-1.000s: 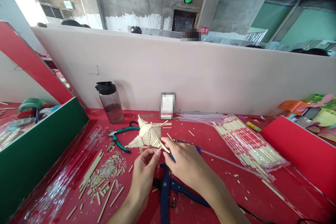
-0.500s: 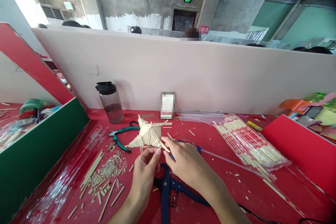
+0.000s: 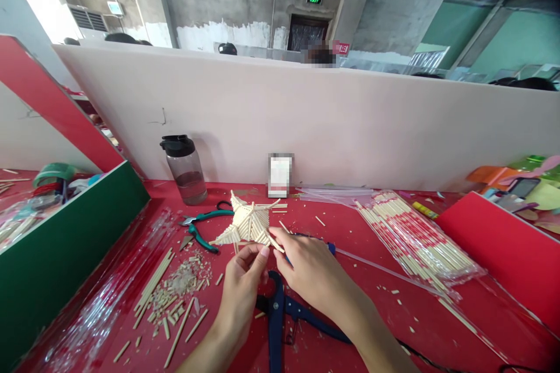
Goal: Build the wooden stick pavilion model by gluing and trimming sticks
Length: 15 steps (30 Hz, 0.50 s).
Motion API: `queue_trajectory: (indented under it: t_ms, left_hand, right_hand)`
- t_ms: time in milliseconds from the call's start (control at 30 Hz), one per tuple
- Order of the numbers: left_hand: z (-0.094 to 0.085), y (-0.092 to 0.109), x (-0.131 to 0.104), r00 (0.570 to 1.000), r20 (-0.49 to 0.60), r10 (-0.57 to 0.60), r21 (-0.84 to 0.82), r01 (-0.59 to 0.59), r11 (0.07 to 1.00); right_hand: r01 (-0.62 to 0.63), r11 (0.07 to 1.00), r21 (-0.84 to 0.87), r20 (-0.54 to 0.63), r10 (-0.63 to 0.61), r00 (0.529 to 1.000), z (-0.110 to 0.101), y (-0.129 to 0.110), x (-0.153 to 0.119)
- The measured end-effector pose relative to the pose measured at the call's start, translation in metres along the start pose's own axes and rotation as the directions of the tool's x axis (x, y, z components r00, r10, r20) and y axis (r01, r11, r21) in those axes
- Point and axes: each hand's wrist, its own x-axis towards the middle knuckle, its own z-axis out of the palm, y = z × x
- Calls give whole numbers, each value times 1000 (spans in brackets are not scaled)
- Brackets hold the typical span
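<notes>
A star-shaped piece built of pale wooden sticks (image 3: 250,220) is held above the red table, its points spreading outward. My left hand (image 3: 245,268) pinches its near edge between thumb and fingers. From the right, my right hand (image 3: 301,256) has its fingertips closed on the star's lower right point. Below my hands lies a dark blue cutter (image 3: 275,320) with its handles apart. Teal-handled pliers (image 3: 203,230) rest just left of the star. A blue tool (image 3: 331,249), mostly covered by my right hand, has a clear glue stick (image 3: 385,271) beside it.
Cut stick pieces and scraps (image 3: 175,297) litter the left of the table. A water bottle (image 3: 184,169) stands by the white partition (image 3: 350,128). At right lies a bag of chopsticks (image 3: 420,233); a green divider (image 3: 79,221) and a red divider (image 3: 503,256) flank the table.
Almost nothing differs. Both hands keep their hold on the stick star, with only a very slight shift of the fingers and the view.
</notes>
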Motion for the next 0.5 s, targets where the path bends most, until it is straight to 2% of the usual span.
queue_trajectory:
  t_ms: [500]
  left_hand:
    - [1,1,2,1000,-1,-2,-10,2,1000]
  right_hand:
    - [-1,1000,-15,0,1,1000,2,0,0]
